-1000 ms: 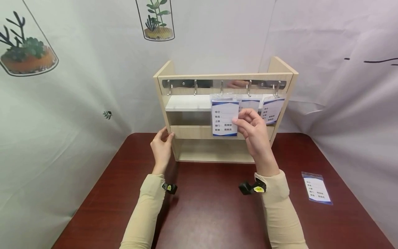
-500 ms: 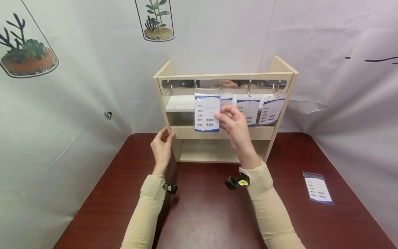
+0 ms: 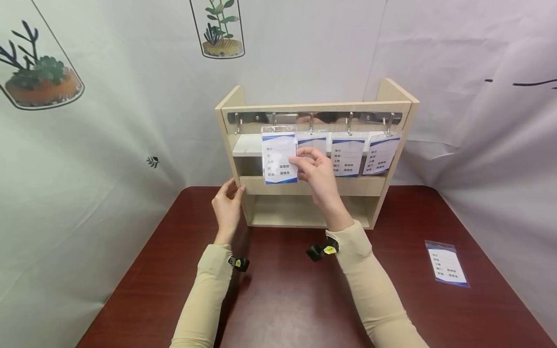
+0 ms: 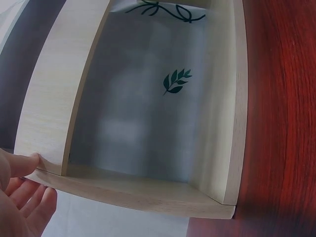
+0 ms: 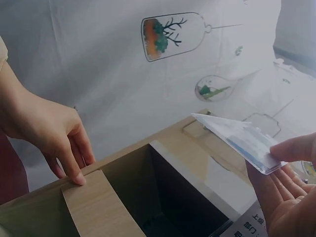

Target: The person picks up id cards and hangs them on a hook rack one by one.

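Clear plastic sleeves the badge (image 3: 278,158), mid-frame in the head view, its long axis nearly upright, printed face toward the camera. Black characters include 中介 and, lower down, 遥操员. Thumb and fingers of the right hand (image 3: 319,176) pinch its right edge; the left hand (image 3: 227,205) grips the wooden rack (image 3: 280,190).
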### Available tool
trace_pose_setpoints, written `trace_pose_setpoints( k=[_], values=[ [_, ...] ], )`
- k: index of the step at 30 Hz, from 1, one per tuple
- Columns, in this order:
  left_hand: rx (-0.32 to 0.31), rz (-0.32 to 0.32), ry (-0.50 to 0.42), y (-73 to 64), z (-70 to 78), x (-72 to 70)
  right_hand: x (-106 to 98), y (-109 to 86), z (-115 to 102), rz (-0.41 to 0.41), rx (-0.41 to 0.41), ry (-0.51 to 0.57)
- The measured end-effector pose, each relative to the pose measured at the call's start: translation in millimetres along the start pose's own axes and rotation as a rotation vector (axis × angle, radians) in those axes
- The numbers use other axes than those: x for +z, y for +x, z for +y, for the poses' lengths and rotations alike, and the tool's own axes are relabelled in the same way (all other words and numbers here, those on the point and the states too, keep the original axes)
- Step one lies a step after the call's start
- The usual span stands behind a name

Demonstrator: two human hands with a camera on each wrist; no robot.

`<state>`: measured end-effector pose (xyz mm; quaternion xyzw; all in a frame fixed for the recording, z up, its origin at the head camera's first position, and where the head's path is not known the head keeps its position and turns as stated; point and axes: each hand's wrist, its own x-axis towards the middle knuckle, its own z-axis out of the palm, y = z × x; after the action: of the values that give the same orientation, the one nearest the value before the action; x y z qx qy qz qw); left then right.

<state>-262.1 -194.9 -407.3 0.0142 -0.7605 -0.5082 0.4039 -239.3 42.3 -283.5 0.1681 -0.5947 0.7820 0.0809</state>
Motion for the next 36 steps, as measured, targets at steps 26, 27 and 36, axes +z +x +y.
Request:
trace_pose_setpoints(
  k=[26, 27, 36],
  values=[
    [-0.019, -0.015, -0.002, 1.7, 3.0, 2.7, 14, 1.6, 9, 0.097, 0.021, -0.068],
    [-0.019, -0.017, -0.002, 1.4, 2.8, 2.4, 14, 1.3, 9, 0.099, 0.022, -0.069],
    [-0.015, 0.003, -0.012, -1.2, 3.2, -0.9, 16, -1.7, 13, 0.105, 0.006, -0.076]
  ],
)
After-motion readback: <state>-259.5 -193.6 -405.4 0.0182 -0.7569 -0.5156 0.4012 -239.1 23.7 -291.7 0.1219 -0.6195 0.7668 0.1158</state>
